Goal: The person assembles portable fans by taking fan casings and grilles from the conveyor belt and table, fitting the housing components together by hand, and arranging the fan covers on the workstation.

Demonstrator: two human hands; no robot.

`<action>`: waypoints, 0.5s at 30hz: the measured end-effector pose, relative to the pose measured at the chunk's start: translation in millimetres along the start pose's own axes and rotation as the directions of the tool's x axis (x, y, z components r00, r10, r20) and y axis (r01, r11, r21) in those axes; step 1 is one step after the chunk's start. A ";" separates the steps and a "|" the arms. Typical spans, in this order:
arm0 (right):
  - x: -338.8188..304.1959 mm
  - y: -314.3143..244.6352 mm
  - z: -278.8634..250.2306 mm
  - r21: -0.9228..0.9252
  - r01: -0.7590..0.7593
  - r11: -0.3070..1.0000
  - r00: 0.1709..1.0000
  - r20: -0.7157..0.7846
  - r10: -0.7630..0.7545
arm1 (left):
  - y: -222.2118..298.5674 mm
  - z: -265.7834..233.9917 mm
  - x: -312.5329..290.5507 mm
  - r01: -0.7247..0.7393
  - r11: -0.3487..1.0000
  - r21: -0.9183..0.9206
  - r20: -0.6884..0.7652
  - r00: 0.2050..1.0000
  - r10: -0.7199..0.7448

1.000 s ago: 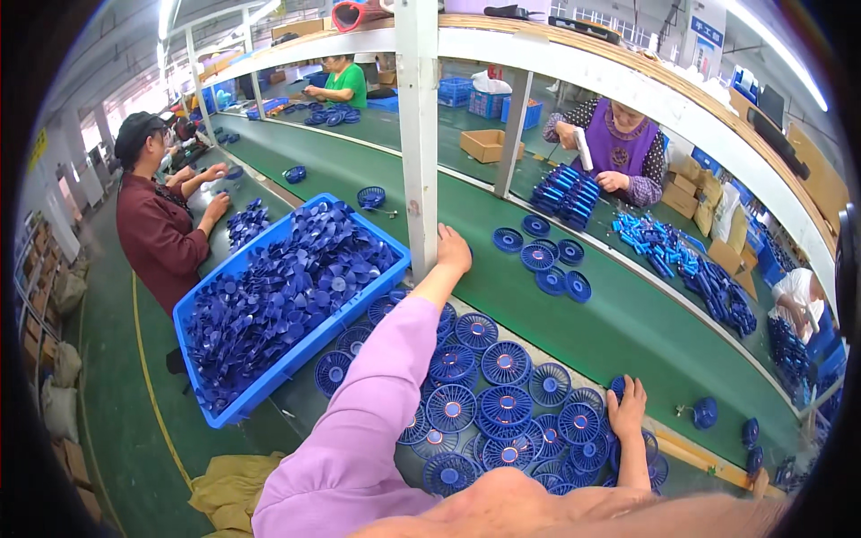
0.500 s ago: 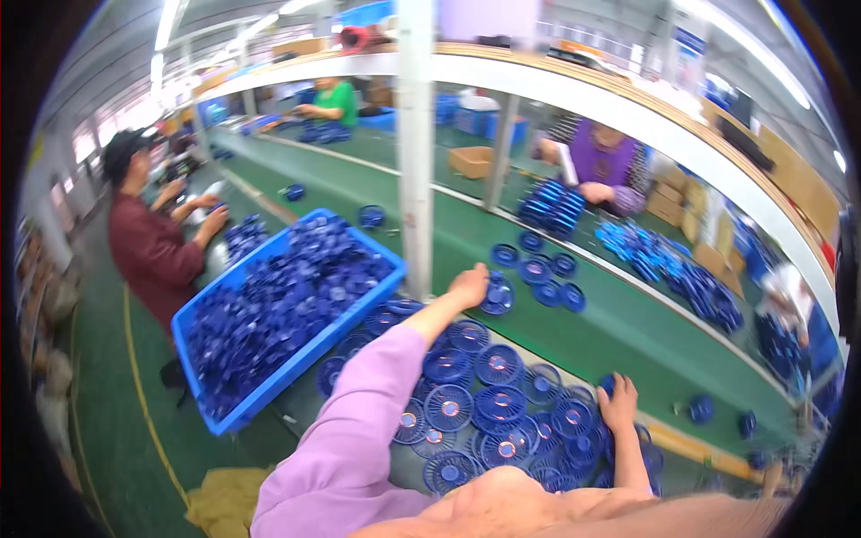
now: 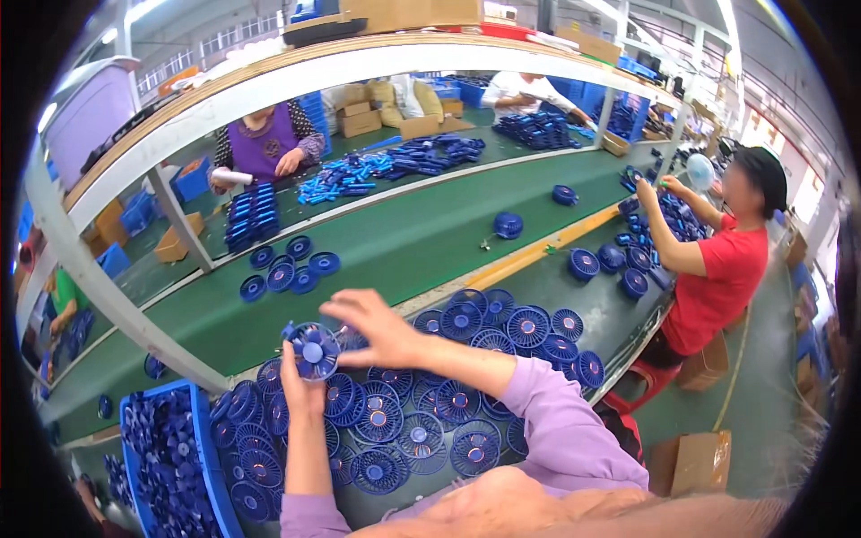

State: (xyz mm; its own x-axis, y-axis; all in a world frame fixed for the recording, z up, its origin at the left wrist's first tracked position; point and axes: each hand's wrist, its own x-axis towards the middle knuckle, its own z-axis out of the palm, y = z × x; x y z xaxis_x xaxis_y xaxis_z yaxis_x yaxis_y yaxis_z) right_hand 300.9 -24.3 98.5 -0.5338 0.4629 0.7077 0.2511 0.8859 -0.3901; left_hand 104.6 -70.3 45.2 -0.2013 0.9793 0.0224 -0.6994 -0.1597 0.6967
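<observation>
Above the left part of the pile, my left hand (image 3: 305,392) grips a small blue fan head (image 3: 314,350) with its blades and round hub facing up. My right hand (image 3: 384,330) reaches in from the right beside it. Its fingers are spread, and the thumb comes close to the fan's rim; whether it touches is unclear. Under both hands lie several round blue fan grilles (image 3: 419,437), overlapping across the grey-green worktop.
A blue crate (image 3: 199,448) full of blue fan blades stands left of the pile. Beyond runs a green conveyor belt (image 3: 386,242) carrying several fan parts (image 3: 281,275). A post (image 3: 117,314) rises at left. A co-worker in red (image 3: 717,287) works at right, another in purple (image 3: 265,148) across the belt.
The view has swung to the right. My left hand has come back from the belt side and now holds a fan head over the pile. My right hand has left the pile's right edge for the fan.
</observation>
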 end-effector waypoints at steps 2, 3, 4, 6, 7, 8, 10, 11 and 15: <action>-3.0 -29.9 6.9 0.002 0.063 0.998 0.995 0.079 -0.063 | -12.3 16.8 -25.0 0.047 0.995 -0.085 0.007 0.999 -0.047; -7.7 -35.3 12.9 -0.015 0.091 0.996 0.990 0.112 -0.088 | -16.4 25.3 -34.1 0.079 0.987 -0.141 -0.055 0.995 -0.088; -11.8 -41.4 17.4 -0.044 0.110 0.993 0.991 0.081 -0.107 | -15.0 26.2 -42.3 0.068 0.988 -0.138 0.061 0.996 -0.060; -16.7 -45.1 16.7 -0.051 0.124 0.991 0.985 0.126 -0.117 | -13.2 35.9 -55.1 0.065 0.982 -0.180 -0.004 0.998 -0.067; -19.6 -45.8 19.6 -0.024 0.132 0.991 0.982 0.138 -0.128 | -11.8 30.3 -61.9 0.079 0.983 -0.169 0.008 0.997 -0.078; -21.8 -45.7 21.5 -0.023 0.159 0.987 0.979 0.134 -0.155 | -11.2 29.4 -65.7 0.084 0.977 -0.194 -0.019 0.996 -0.089; -26.4 -45.9 26.2 -0.014 0.180 0.984 0.973 0.151 -0.176 | -11.3 26.2 -71.9 0.080 0.976 -0.203 -0.043 0.995 -0.090; -28.1 -46.0 29.2 -0.014 0.175 0.984 0.974 0.148 -0.171 | -12.0 26.2 -73.8 0.084 0.976 -0.200 -0.043 0.995 -0.095; -35.5 -50.9 39.8 0.110 0.097 0.989 0.986 0.123 -0.110 | -13.9 21.3 -83.1 -0.030 0.988 -0.150 -0.055 0.998 0.022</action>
State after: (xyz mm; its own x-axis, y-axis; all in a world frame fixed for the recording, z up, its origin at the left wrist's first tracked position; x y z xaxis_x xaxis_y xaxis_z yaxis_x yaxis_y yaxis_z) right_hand 275.0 -87.1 69.8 -0.6530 0.3555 0.6687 0.1084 0.9178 -0.3820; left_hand 145.7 -146.7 49.0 -0.2543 0.9671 -0.0015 -0.7880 -0.2063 0.5801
